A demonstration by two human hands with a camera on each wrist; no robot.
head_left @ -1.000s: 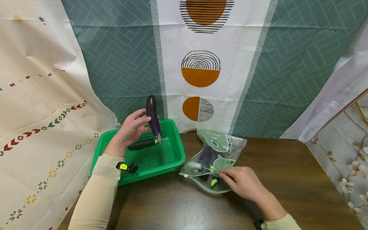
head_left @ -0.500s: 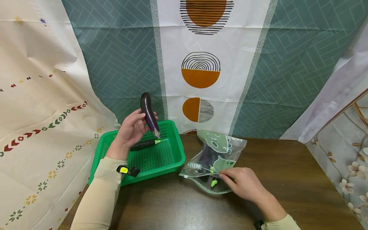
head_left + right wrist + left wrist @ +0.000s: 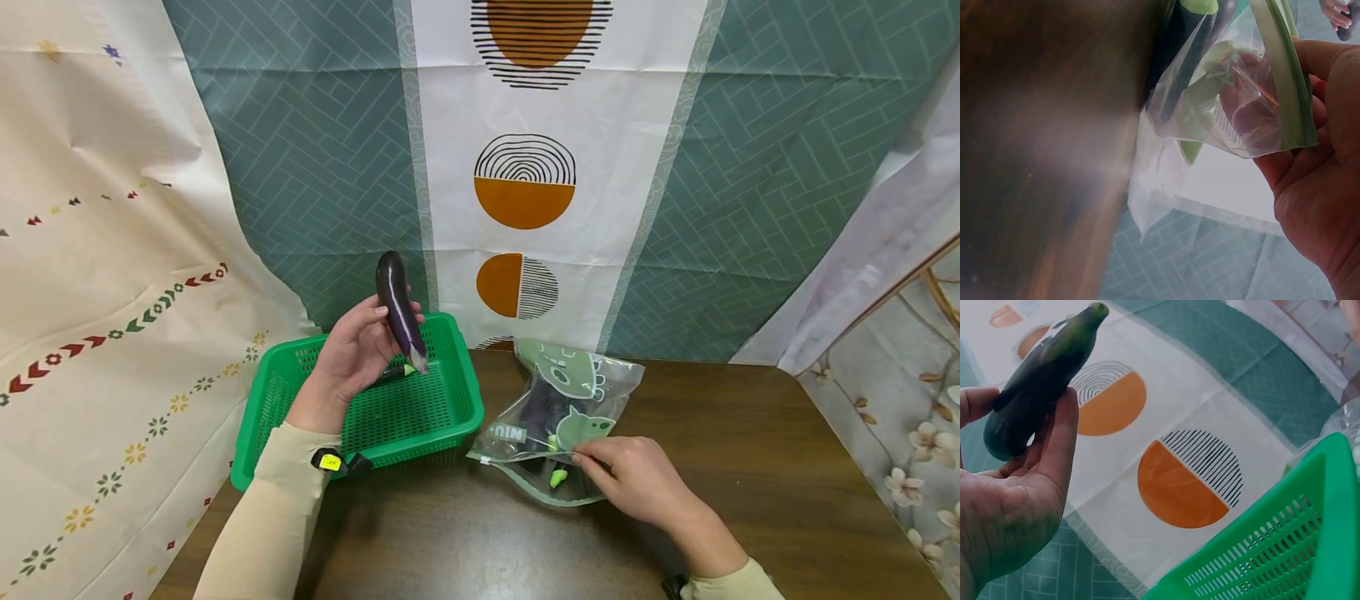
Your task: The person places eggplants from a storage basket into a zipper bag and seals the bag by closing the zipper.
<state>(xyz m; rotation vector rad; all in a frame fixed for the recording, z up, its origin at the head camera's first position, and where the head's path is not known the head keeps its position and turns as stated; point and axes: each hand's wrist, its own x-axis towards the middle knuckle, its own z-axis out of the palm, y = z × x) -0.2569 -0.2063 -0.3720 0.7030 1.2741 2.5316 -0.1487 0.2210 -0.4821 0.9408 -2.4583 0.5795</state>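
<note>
My left hand [image 3: 358,354] holds a dark purple eggplant [image 3: 398,300] between thumb and fingers above the green basket [image 3: 468,379]. The eggplant's pale stem end points down and right in the head view. Under that hand, a dark vegetable with a light green tip [image 3: 408,369] lies in the basket, partly hidden. To the right, my right hand [image 3: 633,477] pinches the edge of a clear zip bag [image 3: 615,387] with green animal prints. Inside the bag lie dark vegetables, one with a bright green stem [image 3: 558,477] near the bag's mouth.
Basket and bag stand on a brown wooden table [image 3: 720,467]. A patterned cloth [image 3: 517,283] hangs behind it, and a cream cloth [image 3: 142,333] drapes down the left side. A floral cloth [image 3: 900,442] borders the right edge.
The left hand, still holding the eggplant, first moved slightly up and left, then came down and right over the basket. The right hand and the bag have stayed in place.
</note>
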